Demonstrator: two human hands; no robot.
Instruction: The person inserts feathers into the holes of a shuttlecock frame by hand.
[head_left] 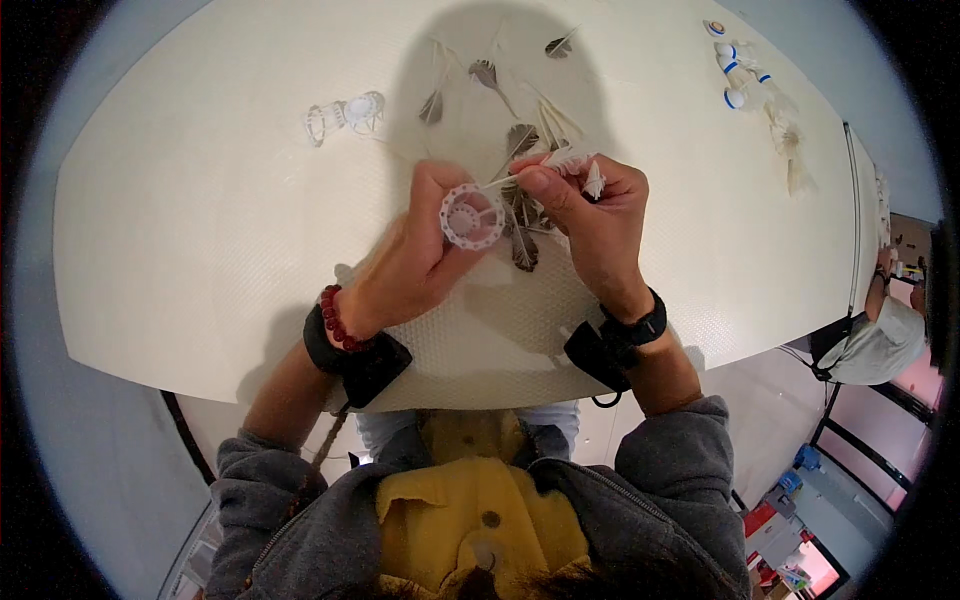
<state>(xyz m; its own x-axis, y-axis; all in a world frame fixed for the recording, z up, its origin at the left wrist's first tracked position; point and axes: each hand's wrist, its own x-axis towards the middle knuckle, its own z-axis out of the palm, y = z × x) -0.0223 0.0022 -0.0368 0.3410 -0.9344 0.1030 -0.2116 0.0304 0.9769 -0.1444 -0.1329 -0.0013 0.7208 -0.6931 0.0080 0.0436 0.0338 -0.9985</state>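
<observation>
My left hand (405, 250) is closed around a white plastic shuttlecock frame (446, 232), whose round rim with small holes faces up. Between the thumb and fingers of my right hand (605, 225) is a pale feather (568, 158). Its thin quill reaches left to the frame's rim; whether the tip sits in a hole I cannot tell. Another white tuft (595, 180) shows by the curled fingers of that hand. Beneath and between both hands lies a pile of dark grey feathers (524, 248), partly hidden by the right hand.
More loose feathers (485, 73) lie scattered farther back on the white textured table (200, 230). Two white plastic frames (362, 110) rest at the left. Several white shuttlecocks with blue bands (735, 98) are at the far right. Another person's arm (877, 290) appears beyond the right edge.
</observation>
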